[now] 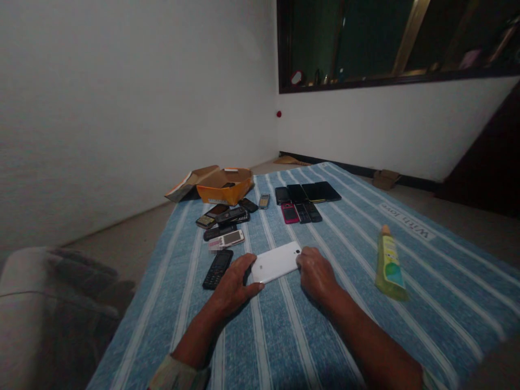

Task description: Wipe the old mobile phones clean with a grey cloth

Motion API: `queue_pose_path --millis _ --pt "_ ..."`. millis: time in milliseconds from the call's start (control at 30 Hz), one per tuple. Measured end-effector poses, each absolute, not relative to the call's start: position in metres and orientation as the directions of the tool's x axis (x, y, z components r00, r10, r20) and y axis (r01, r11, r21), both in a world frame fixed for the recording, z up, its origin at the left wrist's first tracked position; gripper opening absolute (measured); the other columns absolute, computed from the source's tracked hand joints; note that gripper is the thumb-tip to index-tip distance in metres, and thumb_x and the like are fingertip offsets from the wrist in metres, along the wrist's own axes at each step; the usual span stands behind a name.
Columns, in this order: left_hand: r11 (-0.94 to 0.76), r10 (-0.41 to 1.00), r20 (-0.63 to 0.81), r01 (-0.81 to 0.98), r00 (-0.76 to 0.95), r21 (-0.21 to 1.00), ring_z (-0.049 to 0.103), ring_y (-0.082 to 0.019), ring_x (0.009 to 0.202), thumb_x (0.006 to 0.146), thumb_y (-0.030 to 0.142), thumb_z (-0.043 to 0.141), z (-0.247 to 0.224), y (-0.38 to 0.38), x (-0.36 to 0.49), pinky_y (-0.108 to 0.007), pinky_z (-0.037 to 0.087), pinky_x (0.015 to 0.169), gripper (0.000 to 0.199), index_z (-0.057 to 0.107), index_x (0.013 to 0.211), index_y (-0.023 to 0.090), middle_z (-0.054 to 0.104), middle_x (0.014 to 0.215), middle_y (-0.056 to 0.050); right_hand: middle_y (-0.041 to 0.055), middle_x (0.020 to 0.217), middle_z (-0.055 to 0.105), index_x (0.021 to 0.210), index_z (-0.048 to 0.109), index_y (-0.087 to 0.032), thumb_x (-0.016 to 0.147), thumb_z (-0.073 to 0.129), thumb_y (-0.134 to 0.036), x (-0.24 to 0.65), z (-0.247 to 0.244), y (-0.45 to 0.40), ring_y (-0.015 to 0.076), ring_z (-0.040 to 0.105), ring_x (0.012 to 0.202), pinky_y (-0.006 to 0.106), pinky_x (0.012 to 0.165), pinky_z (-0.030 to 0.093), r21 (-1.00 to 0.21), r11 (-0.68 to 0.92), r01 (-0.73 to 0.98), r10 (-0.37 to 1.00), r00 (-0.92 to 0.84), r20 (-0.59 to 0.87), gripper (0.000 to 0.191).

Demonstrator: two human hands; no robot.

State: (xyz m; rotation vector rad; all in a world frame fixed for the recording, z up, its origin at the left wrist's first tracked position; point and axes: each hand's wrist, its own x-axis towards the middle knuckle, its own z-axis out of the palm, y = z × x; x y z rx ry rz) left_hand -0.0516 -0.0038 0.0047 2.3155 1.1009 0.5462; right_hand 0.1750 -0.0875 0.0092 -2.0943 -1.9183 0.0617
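Observation:
A white smartphone [277,262], its back with the camera lens facing up, is between my hands over the striped cloth. My left hand [238,284] grips its left end, thumb at the near edge and fingers at the far edge. At the other end, the curled fingers of my right hand [319,275] close on the edge by the lens. Just left of my left hand lies a black keypad phone [218,270]. Beyond it are a white phone [233,238] and several dark phones [233,215] in a loose heap.
An opened orange cardboard box [225,195] stands at the far left. Dark smartphones [317,192] lie in a row at the far middle, with a pink-red phone [290,213] and black phones nearer. A bottle of yellow-green liquid [390,265] is on the right. Striped blue cloth [280,357] covers the surface.

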Motion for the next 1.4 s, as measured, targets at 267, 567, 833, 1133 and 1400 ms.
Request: queue_pose_path --millis 267,567,833,1133,1400 --pt "-0.546 0.800 0.132 0.617 0.586 0.567 0.052 -0.034 0.127 0.071 0.036 0.069 0.001 -0.002 -0.055 -0.053 0.039 0.110 0.063 0.055 0.128 0.016 0.057 0.136 -0.015 0.0110 0.093 0.064 0.080 0.068 -0.014 0.083 0.046 0.003 0.175 0.003 -0.087 0.0217 0.053 0.095 0.029 0.077 0.040 -0.261 -0.077 0.962 0.971 0.132 0.198 0.027" --pt "-0.571 0.792 0.179 0.606 0.583 0.554 0.052 -0.035 0.129 0.072 0.039 0.071 -0.011 -0.002 -0.062 -0.052 0.041 0.110 0.064 0.055 0.131 0.021 0.057 0.138 -0.013 0.0095 0.087 0.060 0.079 0.065 -0.014 0.077 0.049 0.007 0.142 -0.021 -0.092 0.0219 0.048 0.085 0.032 0.075 0.041 -0.261 0.245 0.934 0.892 -0.111 0.439 0.027" --pt "-0.593 0.788 0.221 0.613 0.574 0.523 0.049 -0.036 0.132 0.074 0.043 0.071 -0.028 -0.003 -0.072 -0.052 0.042 0.110 0.068 0.052 0.136 0.023 0.054 0.142 -0.013 0.0088 0.087 0.058 0.089 0.063 -0.015 0.082 0.045 0.002 0.139 -0.036 -0.093 0.0225 0.047 0.085 0.034 0.074 0.041 -0.294 0.378 0.878 0.799 -0.148 0.583 0.026" --pt "-0.628 0.765 0.250 0.601 0.593 0.494 0.049 -0.036 0.132 0.077 0.046 0.070 -0.033 -0.007 -0.076 -0.053 0.042 0.109 0.069 0.050 0.139 0.026 0.054 0.143 -0.012 0.0095 0.090 0.060 0.095 0.063 -0.016 0.081 0.042 0.003 0.163 -0.035 -0.092 0.0225 0.052 0.089 0.034 0.082 0.046 -0.346 0.327 0.879 0.798 -0.061 0.599 0.031" --pt "-0.595 0.792 0.229 0.630 0.566 0.499 0.049 -0.037 0.132 0.073 0.038 0.074 -0.034 -0.008 -0.074 -0.055 0.040 0.110 0.071 0.050 0.139 0.023 0.053 0.143 -0.015 0.0087 0.088 0.061 0.088 0.062 -0.017 0.083 0.043 0.004 0.176 -0.034 -0.090 0.0224 0.053 0.088 0.033 0.079 0.047 -0.349 0.241 0.906 0.810 0.010 0.586 0.029"
